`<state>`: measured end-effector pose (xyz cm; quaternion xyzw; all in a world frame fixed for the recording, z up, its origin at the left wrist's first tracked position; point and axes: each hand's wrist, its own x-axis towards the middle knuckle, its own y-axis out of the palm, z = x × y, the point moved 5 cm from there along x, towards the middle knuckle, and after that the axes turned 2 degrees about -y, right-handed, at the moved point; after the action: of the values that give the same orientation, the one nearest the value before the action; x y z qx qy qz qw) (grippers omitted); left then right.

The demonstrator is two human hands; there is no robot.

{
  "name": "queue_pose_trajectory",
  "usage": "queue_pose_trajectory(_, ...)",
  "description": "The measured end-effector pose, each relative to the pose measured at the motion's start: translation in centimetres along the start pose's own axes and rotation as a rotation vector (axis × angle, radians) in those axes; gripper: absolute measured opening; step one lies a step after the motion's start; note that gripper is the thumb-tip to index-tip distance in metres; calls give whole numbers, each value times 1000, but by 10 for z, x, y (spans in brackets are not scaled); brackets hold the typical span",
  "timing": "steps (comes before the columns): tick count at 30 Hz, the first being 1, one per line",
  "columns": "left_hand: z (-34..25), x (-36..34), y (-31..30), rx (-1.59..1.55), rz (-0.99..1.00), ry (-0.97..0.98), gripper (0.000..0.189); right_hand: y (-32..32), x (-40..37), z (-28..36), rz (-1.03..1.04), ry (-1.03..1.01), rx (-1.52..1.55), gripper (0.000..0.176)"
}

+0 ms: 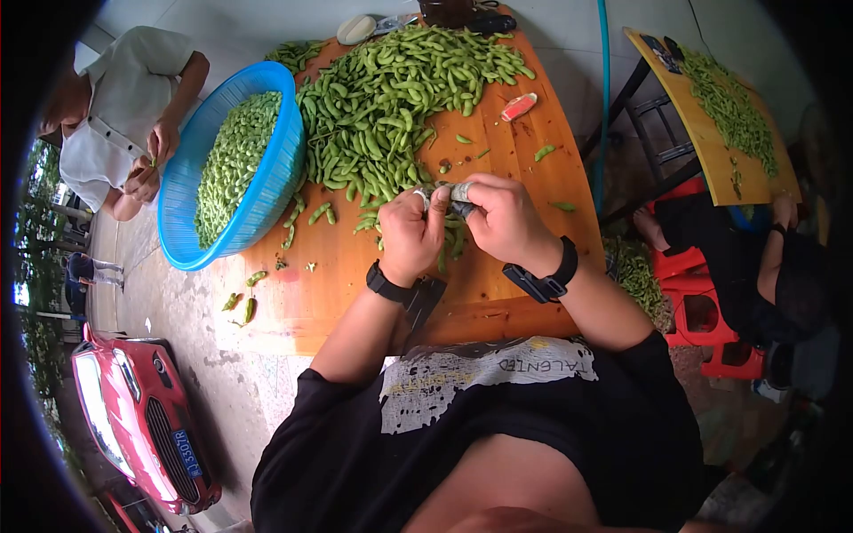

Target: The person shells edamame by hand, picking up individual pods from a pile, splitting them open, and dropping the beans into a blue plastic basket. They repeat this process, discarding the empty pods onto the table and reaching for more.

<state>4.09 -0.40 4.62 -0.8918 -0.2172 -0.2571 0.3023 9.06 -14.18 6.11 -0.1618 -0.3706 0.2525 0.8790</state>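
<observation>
My left hand (412,233) and my right hand (509,220) meet over the wooden table, both closed with thumbs and fingers pinched together. Greyish wrapping covers some fingertips. What sits between the fingers is hidden. Just beyond my hands spreads a large heap of green soybean pods (382,107), and some pods lie partly behind my hands. To the left, a blue plastic basket (283,178) tilts against the table edge, holding many shelled green beans (238,151).
On the wooden table (311,311) lie scattered pods and a small red-and-white item (518,107). Across the basket, a person in a white shirt (133,98) works with both hands. Another table (711,142) with pods stands right, near red stools (697,306). A red car (142,417) is parked left.
</observation>
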Motion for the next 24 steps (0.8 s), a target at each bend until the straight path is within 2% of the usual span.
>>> queue_pose_trajectory(4,3,-1,1,30,19,20,46,-2,0,-2,-40,22,5,14)
queue_pose_trajectory(6,10,-5,5,44,36,16,47,1,-1,-13,38,207,55,9)
queue_pose_trajectory(7,23,-6,9,-180,90,-198,46,3,-1,-16,36,205,54,9)
queue_pose_trajectory(8,34,-8,15,-405,141,-411,45,8,-4,-29,3,361,305,11)
queue_pose_trajectory(9,35,-9,15,-405,137,-407,45,14,-7,-40,-29,515,558,13)
queue_pose_trajectory(11,31,-15,26,-859,211,-797,41,11,-2,-39,-97,494,651,16)
queue_pose_trajectory(12,35,-20,33,-950,144,-939,38,9,-3,-42,-107,570,764,18)
queue_pose_trajectory(13,32,-18,33,-953,141,-935,38,8,-2,-42,-115,646,877,20)
queue_pose_trajectory(15,29,-16,30,-1044,44,-1022,38,9,-1,-45,-42,573,837,22)
queue_pose_trajectory(16,31,-17,29,-1048,39,-1021,38,4,2,-33,-6,403,549,23)
queue_pose_trajectory(17,31,-17,27,-930,77,-911,38,1,4,-20,29,233,265,24)
queue_pose_trajectory(18,30,-16,24,-810,114,-805,38,-1,3,-18,56,310,239,25)
queue_pose_trajectory(19,32,-17,23,-812,112,-811,38,1,1,-22,61,315,239,25)
queue_pose_trajectory(21,28,-11,19,-538,241,-639,39,1,0,-34,42,295,310,23)
queue_pose_trajectory(23,20,-9,17,-635,213,-669,39,-2,3,-33,89,287,397,23)
queue_pose_trajectory(24,26,-10,19,-632,226,-664,39,1,2,-37,154,399,488,24)
